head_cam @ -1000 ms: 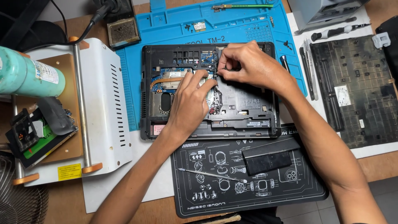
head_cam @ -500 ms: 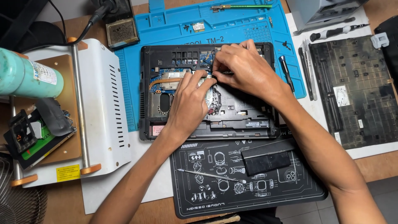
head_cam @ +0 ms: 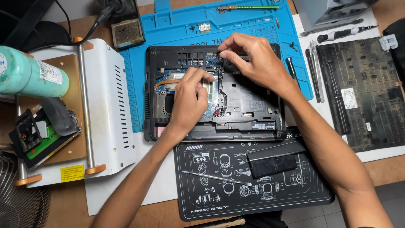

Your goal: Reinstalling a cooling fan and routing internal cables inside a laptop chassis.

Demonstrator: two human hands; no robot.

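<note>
Both hands pinch small parts inside the open black laptop (head_cam: 253, 105), the right hand (head_cam: 253, 63) farther back than the left hand (head_cam: 190, 99).

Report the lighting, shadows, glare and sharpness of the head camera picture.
Head view: even, soft light; only faint shadows under the left hand and right hand on the opened laptop. Mild sheen on the blue mat and the green can. Centre sharp; the fan at the edge is slightly soft.
</note>
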